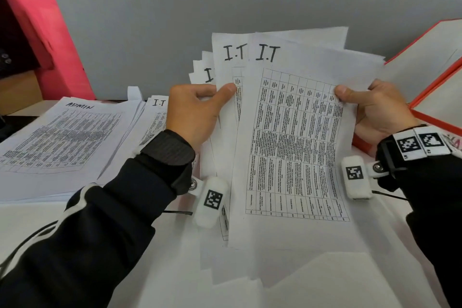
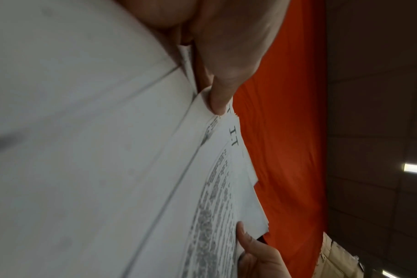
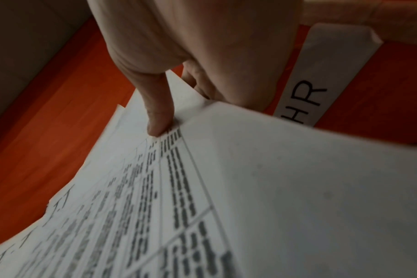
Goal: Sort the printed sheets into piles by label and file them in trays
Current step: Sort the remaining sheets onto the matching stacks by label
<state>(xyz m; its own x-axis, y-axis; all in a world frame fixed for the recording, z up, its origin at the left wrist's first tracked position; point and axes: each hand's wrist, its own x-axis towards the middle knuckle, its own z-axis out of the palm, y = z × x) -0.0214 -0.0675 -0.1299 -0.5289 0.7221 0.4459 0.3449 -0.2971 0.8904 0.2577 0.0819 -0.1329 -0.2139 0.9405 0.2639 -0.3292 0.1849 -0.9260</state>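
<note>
The left hand (image 1: 193, 110) pinches the left edge of a fanned bundle of I.T sheets (image 1: 287, 132), thumb on the front and fingers curled behind, while the right hand (image 1: 375, 110) grips the bundle's right edge the same way, its thumb pressed on the printed table. The sheets are held up, tilted, above loose white paper on the desk (image 1: 287, 282). To the left lies an ADMIN pile (image 1: 62, 137), with another I.T pile (image 1: 156, 117) just beside it. On the right stand orange trays (image 1: 430, 57), one labelled HR (image 3: 307, 97), before a grey divider (image 1: 150, 27)
</note>
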